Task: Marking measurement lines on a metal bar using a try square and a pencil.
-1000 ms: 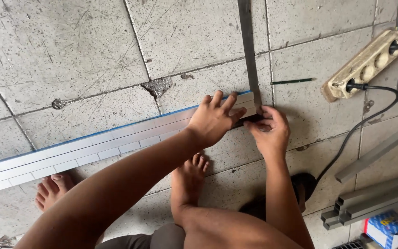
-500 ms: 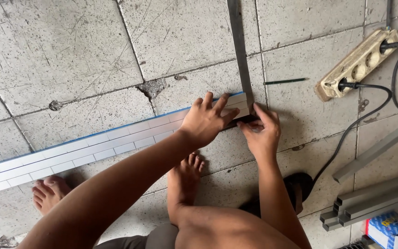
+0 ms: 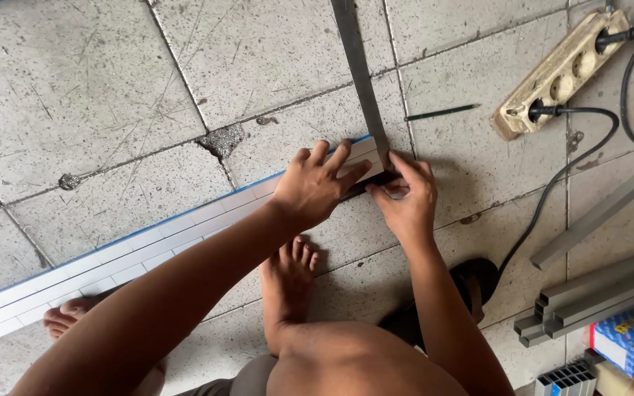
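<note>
This looks like an informal workshop or building site where metalwork is done on the ground. The floor (image 3: 111,88) is worn, scratched speckled tile, cracked and chipped at one joint. A long white metal rail with a blue edge (image 3: 148,246) lies across it, and a grey metal strip (image 3: 357,66) runs off toward the far side. At the near right more grey metal bars (image 3: 588,293) are stacked, beside a small blue box (image 3: 625,337). A grubby power strip (image 3: 563,73) with black cables plugged in lies far right, a pencil (image 3: 440,112) near it.
</note>
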